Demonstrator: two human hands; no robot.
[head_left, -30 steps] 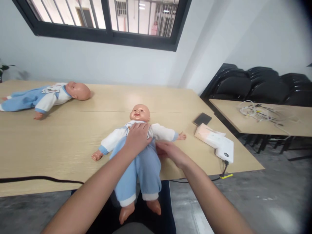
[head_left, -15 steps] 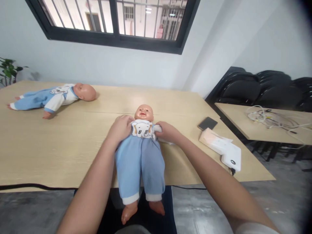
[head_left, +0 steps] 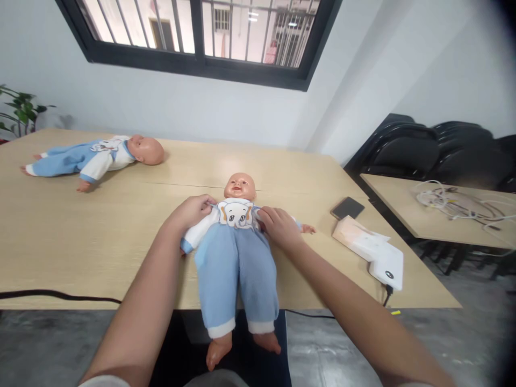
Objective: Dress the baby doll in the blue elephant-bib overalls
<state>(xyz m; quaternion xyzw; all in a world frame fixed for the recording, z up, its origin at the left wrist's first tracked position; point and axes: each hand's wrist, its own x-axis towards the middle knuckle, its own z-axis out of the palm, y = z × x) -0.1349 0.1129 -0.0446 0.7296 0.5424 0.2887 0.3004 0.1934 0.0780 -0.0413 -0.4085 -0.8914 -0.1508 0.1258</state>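
A baby doll in a white top with an elephant print and blue trousers lies on its back, its feet past the table's front edge. My left hand is closed, its fingertips pinching cloth at the doll's shoulder on the left; the white sleeve hangs below it. Over the opposite shoulder, my right hand is closed on the doll's clothes, its curled fingers partly covering the sleeve. The doll's small hand sticks out beyond my right hand.
A second doll dressed alike lies at the back left of the table. On the right are a dark phone, a tissue pack and a white device with a cable. Cables lie on another table.
My left hand has shifted slightly left, and the sleeve below it now shows. My right hand has turned more palm down, and the doll's hand beyond it has come into sight.
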